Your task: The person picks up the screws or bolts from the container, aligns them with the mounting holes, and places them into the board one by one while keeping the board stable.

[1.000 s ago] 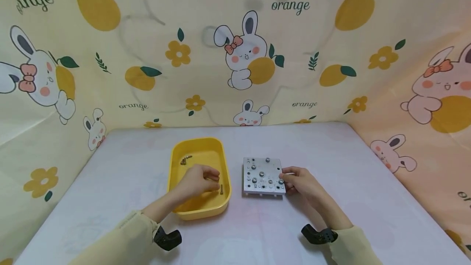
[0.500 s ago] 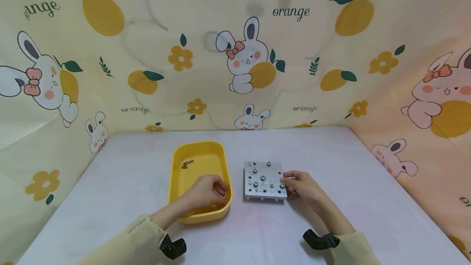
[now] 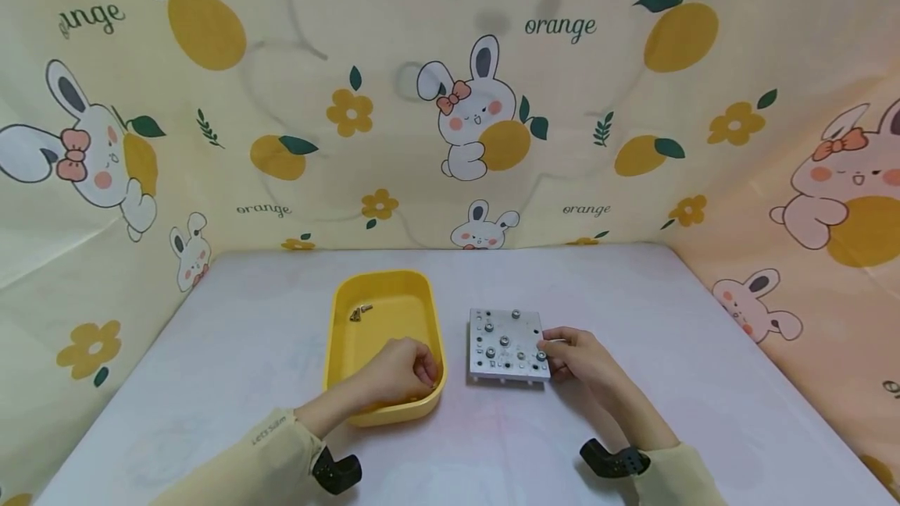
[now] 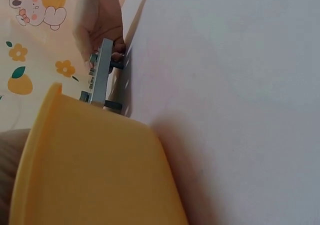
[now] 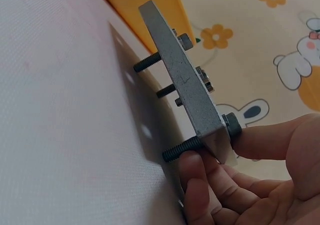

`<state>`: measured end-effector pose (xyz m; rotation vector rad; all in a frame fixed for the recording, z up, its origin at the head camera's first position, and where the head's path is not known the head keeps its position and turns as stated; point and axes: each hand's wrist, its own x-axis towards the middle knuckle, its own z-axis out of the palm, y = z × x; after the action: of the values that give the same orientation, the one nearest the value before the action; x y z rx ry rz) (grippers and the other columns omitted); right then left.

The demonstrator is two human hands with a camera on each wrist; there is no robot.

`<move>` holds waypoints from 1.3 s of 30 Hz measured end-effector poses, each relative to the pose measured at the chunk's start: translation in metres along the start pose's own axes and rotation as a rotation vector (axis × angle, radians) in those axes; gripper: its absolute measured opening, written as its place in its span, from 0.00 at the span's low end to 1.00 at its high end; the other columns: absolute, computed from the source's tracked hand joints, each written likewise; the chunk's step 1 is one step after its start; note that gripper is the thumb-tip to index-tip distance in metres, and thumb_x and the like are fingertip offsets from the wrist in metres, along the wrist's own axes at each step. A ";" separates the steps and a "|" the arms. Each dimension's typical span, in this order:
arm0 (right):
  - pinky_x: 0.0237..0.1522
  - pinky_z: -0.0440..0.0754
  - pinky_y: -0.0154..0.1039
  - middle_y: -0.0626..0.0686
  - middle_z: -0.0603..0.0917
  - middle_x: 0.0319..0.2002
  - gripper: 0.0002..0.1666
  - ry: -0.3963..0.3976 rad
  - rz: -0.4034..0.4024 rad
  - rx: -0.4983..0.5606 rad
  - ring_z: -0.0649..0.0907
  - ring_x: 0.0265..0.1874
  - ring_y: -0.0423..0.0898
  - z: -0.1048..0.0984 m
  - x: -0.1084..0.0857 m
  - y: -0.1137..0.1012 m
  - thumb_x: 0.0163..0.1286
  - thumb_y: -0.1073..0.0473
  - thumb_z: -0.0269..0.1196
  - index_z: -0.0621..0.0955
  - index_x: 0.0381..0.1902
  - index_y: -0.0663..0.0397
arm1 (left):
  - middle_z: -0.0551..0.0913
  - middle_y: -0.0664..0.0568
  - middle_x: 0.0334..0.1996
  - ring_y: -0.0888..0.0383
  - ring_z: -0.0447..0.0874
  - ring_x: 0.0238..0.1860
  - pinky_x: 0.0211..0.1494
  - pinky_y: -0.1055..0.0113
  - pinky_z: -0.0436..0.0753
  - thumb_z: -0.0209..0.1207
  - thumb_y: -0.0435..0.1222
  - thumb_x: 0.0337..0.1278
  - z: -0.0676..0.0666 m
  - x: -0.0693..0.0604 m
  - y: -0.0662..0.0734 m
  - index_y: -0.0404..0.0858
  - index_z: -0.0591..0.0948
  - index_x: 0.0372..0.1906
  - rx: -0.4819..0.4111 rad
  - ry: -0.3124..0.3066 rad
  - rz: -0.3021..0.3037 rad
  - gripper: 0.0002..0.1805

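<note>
My left hand [image 3: 399,371] reaches into the yellow tray [image 3: 337,358], its curled fingers down by the right wall. The screw that lay there is hidden at the fingertips, so whether they pinch it does not show. Only part of this hand [image 4: 10,170] appears behind the tray's rim in the left wrist view. At the plate's right edge, my right hand [image 3: 587,354] grips a square metal plate [image 3: 520,334], thumb on top and fingers beneath. The plate bears several bolts [image 5: 232,126], whose threaded ends stick out below and hold it above the tabletop.
A few small screws [image 3: 358,312] lie together at the far left of the tray. The tray stands left of the plate on a white tabletop [image 3: 598,279]. A printed cloth [image 3: 394,162] hangs behind and at both sides.
My left hand has moved right and down inside the tray, onto the spot where a screw lay in view. The right hand keeps its grip on the plate. The head view has tilted slightly.
</note>
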<state>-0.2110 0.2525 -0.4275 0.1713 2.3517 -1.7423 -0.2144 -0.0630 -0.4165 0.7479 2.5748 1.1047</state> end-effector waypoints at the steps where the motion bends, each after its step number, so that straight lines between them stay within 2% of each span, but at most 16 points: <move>1: 0.33 0.81 0.40 0.55 0.84 0.33 0.23 0.002 0.003 -0.001 0.81 0.30 0.46 0.000 0.000 0.000 0.72 0.61 0.59 0.73 0.58 0.72 | 0.80 0.55 0.21 0.62 0.77 0.25 0.30 0.69 0.78 0.67 0.23 0.43 0.000 0.000 -0.001 0.38 0.82 0.27 0.002 -0.003 0.004 0.08; 4: 0.34 0.81 0.40 0.55 0.84 0.34 0.22 0.004 0.014 -0.007 0.81 0.31 0.47 0.000 0.000 0.001 0.72 0.61 0.59 0.74 0.58 0.71 | 0.81 0.56 0.21 0.61 0.78 0.25 0.31 0.69 0.79 0.68 0.24 0.44 0.000 -0.001 -0.004 0.39 0.82 0.27 -0.019 -0.015 0.008 0.08; 7: 0.34 0.81 0.40 0.55 0.84 0.34 0.22 0.004 0.022 -0.010 0.81 0.31 0.47 0.001 -0.001 0.002 0.72 0.60 0.59 0.74 0.58 0.70 | 0.81 0.55 0.24 0.60 0.79 0.26 0.30 0.68 0.80 0.69 0.26 0.47 -0.002 -0.002 -0.007 0.40 0.82 0.29 -0.080 -0.014 -0.016 0.07; 13: 0.32 0.82 0.40 0.55 0.84 0.33 0.23 0.007 0.021 -0.005 0.82 0.29 0.47 0.001 -0.004 0.005 0.71 0.61 0.60 0.74 0.58 0.72 | 0.82 0.54 0.28 0.57 0.79 0.27 0.29 0.66 0.81 0.68 0.29 0.53 -0.009 -0.005 -0.008 0.40 0.83 0.33 -0.184 0.063 -0.068 0.06; 17: 0.32 0.82 0.39 0.55 0.84 0.33 0.23 0.006 0.014 0.002 0.82 0.29 0.46 0.001 -0.006 0.007 0.71 0.61 0.60 0.74 0.58 0.73 | 0.84 0.54 0.31 0.53 0.82 0.31 0.34 0.60 0.83 0.68 0.33 0.56 -0.012 -0.009 0.004 0.39 0.84 0.36 -0.314 0.172 -0.079 0.05; 20: 0.32 0.82 0.39 0.55 0.84 0.34 0.23 0.002 0.010 0.003 0.82 0.30 0.46 -0.001 -0.005 0.007 0.71 0.61 0.60 0.73 0.58 0.72 | 0.86 0.53 0.33 0.50 0.85 0.37 0.42 0.57 0.84 0.70 0.36 0.55 -0.015 -0.012 0.023 0.39 0.85 0.39 -0.448 0.292 -0.077 0.08; 23: 0.32 0.81 0.39 0.55 0.84 0.34 0.24 0.003 0.008 0.007 0.81 0.30 0.46 -0.002 -0.004 0.004 0.72 0.60 0.60 0.73 0.59 0.72 | 0.87 0.54 0.36 0.52 0.86 0.40 0.45 0.62 0.83 0.70 0.37 0.56 -0.015 -0.012 0.046 0.41 0.85 0.41 -0.510 0.397 -0.046 0.09; 25: 0.32 0.81 0.38 0.55 0.84 0.34 0.24 0.007 0.009 0.007 0.81 0.30 0.46 -0.002 -0.003 0.003 0.72 0.60 0.59 0.72 0.60 0.72 | 0.87 0.56 0.36 0.57 0.86 0.39 0.44 0.67 0.83 0.69 0.37 0.57 -0.011 -0.009 0.059 0.42 0.85 0.41 -0.497 0.436 -0.001 0.08; 28: 0.31 0.81 0.38 0.54 0.84 0.33 0.25 0.013 0.014 0.009 0.81 0.29 0.45 -0.002 -0.003 0.001 0.72 0.61 0.59 0.72 0.60 0.72 | 0.86 0.58 0.36 0.61 0.85 0.38 0.44 0.68 0.83 0.67 0.35 0.59 0.001 -0.002 0.075 0.43 0.85 0.41 -0.470 0.462 0.075 0.07; 31: 0.31 0.81 0.38 0.54 0.84 0.33 0.25 0.007 0.021 0.010 0.81 0.29 0.45 -0.002 -0.003 0.001 0.72 0.60 0.60 0.72 0.60 0.72 | 0.86 0.59 0.36 0.62 0.84 0.38 0.44 0.69 0.82 0.67 0.34 0.59 0.015 0.007 0.084 0.43 0.85 0.40 -0.441 0.474 0.139 0.05; 37: 0.32 0.82 0.38 0.55 0.85 0.34 0.25 -0.007 0.014 0.011 0.82 0.29 0.46 -0.001 -0.001 0.000 0.72 0.60 0.60 0.72 0.61 0.72 | 0.84 0.57 0.33 0.64 0.81 0.33 0.39 0.70 0.82 0.69 0.28 0.54 0.045 0.026 0.086 0.39 0.84 0.38 -0.314 0.519 0.234 0.08; 39: 0.32 0.82 0.39 0.55 0.85 0.34 0.25 -0.009 0.005 0.004 0.82 0.29 0.46 -0.001 -0.001 0.000 0.72 0.60 0.60 0.72 0.60 0.72 | 0.83 0.56 0.31 0.64 0.81 0.32 0.38 0.71 0.82 0.70 0.27 0.51 0.056 0.031 0.082 0.37 0.83 0.36 -0.316 0.525 0.244 0.09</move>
<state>-0.2103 0.2533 -0.4270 0.1690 2.3396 -1.7415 -0.1878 0.0355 -0.3952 0.7888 2.6397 1.9579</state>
